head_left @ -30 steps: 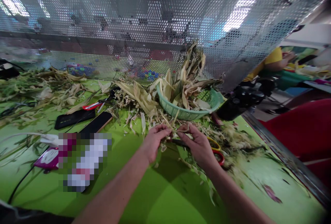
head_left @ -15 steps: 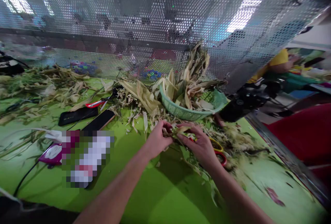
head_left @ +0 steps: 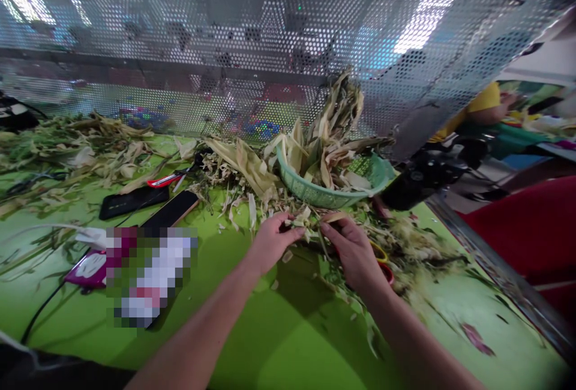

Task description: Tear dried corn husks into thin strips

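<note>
My left hand [head_left: 270, 240] and my right hand [head_left: 353, 246] meet over the green table [head_left: 279, 342], both pinched on a small bundle of pale corn husk strips [head_left: 306, 222] held between them. Loose husk scraps lie all around the hands. Just behind them stands a teal plastic basket [head_left: 335, 198] stuffed with dry corn husks [head_left: 333, 132]. Under my right hand a pair of scissors with red and yellow handles [head_left: 382, 258] lies partly hidden.
Two black phones [head_left: 135, 201] and a red-handled cutter [head_left: 164, 181] lie at the left, with a white cable and a pink item [head_left: 85, 267]. Husk heaps line the perforated metal screen [head_left: 270, 30]. A black device [head_left: 423, 177] sits at the right; another person in yellow [head_left: 477, 105] is beyond.
My hands have drawn a little closer together and reworked their grip on the husk strips; the bundle now sticks up between the fingertips. The view shifted slightly.
</note>
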Motion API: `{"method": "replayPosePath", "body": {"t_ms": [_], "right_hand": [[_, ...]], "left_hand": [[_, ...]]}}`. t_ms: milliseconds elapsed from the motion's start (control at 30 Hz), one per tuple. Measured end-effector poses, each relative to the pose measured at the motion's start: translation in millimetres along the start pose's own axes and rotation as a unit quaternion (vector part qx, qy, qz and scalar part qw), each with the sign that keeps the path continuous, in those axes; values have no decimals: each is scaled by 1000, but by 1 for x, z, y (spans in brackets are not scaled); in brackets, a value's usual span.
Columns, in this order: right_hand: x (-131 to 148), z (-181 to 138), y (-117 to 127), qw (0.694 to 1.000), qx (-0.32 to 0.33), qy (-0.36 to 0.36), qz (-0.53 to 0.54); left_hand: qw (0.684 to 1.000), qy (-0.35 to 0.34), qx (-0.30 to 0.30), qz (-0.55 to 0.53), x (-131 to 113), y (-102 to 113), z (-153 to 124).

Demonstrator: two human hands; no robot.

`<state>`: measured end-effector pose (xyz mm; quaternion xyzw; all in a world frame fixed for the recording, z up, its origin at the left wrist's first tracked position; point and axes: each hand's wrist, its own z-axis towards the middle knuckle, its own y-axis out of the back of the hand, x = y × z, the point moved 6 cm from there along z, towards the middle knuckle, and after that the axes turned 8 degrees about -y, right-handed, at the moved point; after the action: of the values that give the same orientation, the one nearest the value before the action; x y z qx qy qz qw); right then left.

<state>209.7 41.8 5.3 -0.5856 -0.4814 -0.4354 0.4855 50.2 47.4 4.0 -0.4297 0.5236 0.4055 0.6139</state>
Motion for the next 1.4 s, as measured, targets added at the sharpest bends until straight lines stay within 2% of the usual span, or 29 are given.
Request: {"method": "replayPosePath", "body": {"t_ms": [167, 400, 567, 700, 767, 833, 933, 1000, 1100, 1233, 1333, 1400], "right_hand": [[-5, 3, -3, 998, 46, -39, 22], [9, -1, 6, 995, -28, 63, -65], [14, -7, 0, 990, -21, 78, -112], [8, -6, -4, 990, -20, 42, -130], [3, -4, -6, 995, -7, 11, -102], [-3, -4, -9, 998, 18, -26, -49], [-7, -4, -13, 996, 47, -71, 26], [-6, -5, -13, 996, 46, -66, 41], [-1, -5, -10, 999, 26, -18, -4], [7, -6, -6, 989, -15, 63, -133], [8, -7, -6, 976, -22, 92, -196], [5, -7, -7, 973, -18, 94, -210]], "left_hand": [[1000, -1, 18, -24, -1, -3, 0], [1000, -1, -4, -18, -2, 3, 3], [1000, 0, -18, 11, -3, 4, 1], [1000, -17, -24, -3, -3, 1, 1], [998, -10, -33, -46, -1, -1, 2], [990, 37, -42, -129, 6, -5, 2], [956, 107, -52, -268, 14, -14, 1], [944, 115, -56, -305, 15, -17, 0], [965, 80, -55, -242, 9, -13, -1], [997, -22, -42, -62, -9, -4, -2], [999, -37, -41, -1, -10, -1, -2], [998, -18, -59, -26, -5, 0, -1]]}}
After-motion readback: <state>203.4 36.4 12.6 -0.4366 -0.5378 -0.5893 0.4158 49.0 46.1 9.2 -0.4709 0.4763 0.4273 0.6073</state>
